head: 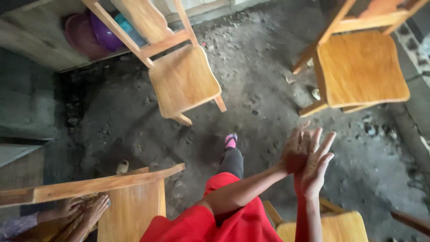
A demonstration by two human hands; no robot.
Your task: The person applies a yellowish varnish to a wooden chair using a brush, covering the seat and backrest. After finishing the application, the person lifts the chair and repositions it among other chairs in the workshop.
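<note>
Pressing palm against palm, the left hand (295,150) and the right hand (316,168) are held together in the air over the dirt floor (264,67), fingers stretched out and spread, with nothing gripped between them. The left hand is laid across the back, the right hand in front of it; whether the palms are fully touching or only brushing cannot be told.

Nearest to the hands is the chair on the right (360,69), whose seat lies up and to the right of the fingertips, apart from them. The fingers are pointed roughly towards it, and the right hand is the closer one. The chair's long side runs from lower left to upper right, with its back cut off at the top edge of the view. A second chair (183,80) stands well apart, up and to the left, its backrest tilted towards the upper left corner.

Below the wrists a yellow seat (340,226) is seen, cut off by the bottom edge. A red garment (215,219) and a foot in a pink sandal (230,141) are seen between the arms and the floor.

At lower left a wooden frame (103,181) is being touched by another person's hands (85,210), partly hidden beneath its top rail. Coloured plastic basins (96,31) are tucked under a shelf at upper left and are hard to make out.
</note>
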